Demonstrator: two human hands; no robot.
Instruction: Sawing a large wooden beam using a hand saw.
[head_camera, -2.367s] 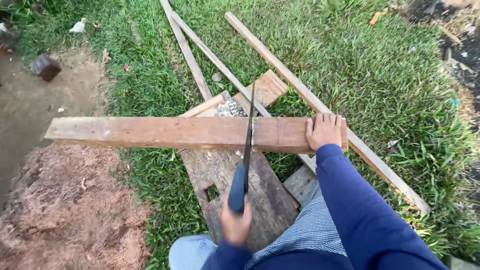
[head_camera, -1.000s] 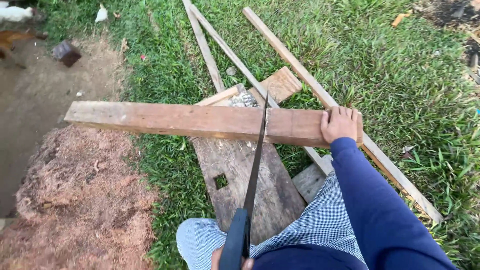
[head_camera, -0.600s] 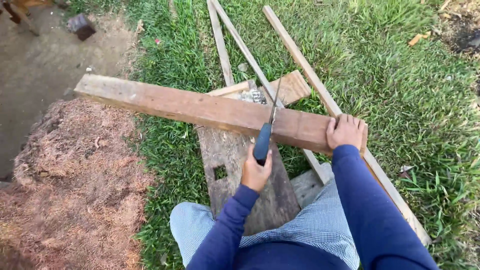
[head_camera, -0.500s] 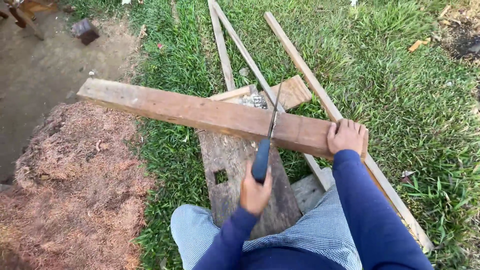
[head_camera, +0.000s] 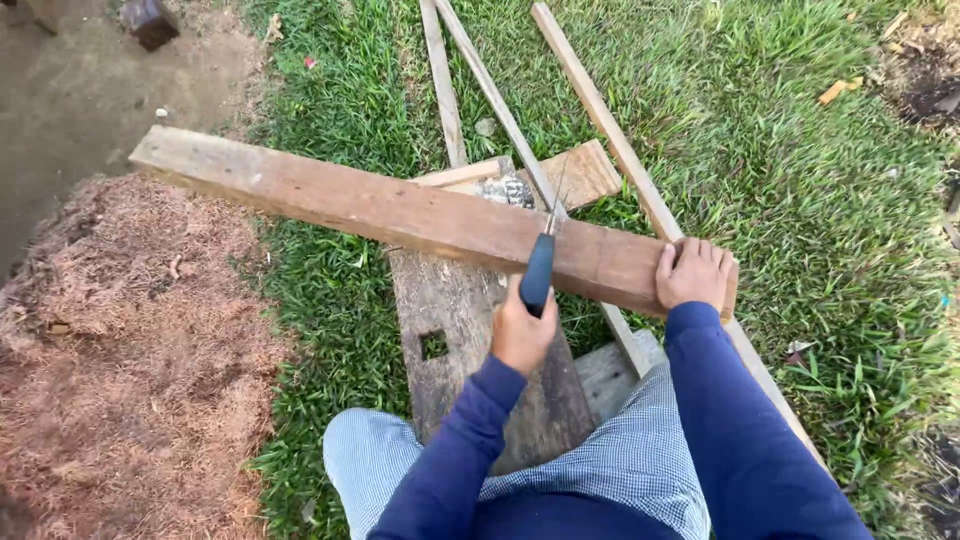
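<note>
Left hand (head_camera: 522, 335) closed fully round the dark blue handle of a hand saw (head_camera: 541, 262); the blade runs forward from the hand and sits across the top of a long reddish plank (head_camera: 400, 215). Right hand (head_camera: 692, 274) lies flat, fingers spread and curled over the plank's near end, just right of the saw, holding nothing else.

Plank position: crosswise ahead of both hands, resting on a weathered grey board with a square hole (head_camera: 460, 340) that serves as bench, directly under the left hand.

Risks, as judged:
- The right hand's fingers are near the blade; a jump out of the kerf could reach them.
- The long free end far left of the hands looks unsupported; its weight could tip the plank, or pinch the blade as the cut deepens.
- The bench board lies low on grass and may rock.
- Only one palm clamps the plank, so it could skid sideways.

Surface and surroundings: outdoors, on lawn (head_camera: 780, 150). Thin wooden slats (head_camera: 600, 110) lie beyond the hands. Reddish sawdust heap (head_camera: 130, 330) far left, bare soil behind it.
</note>
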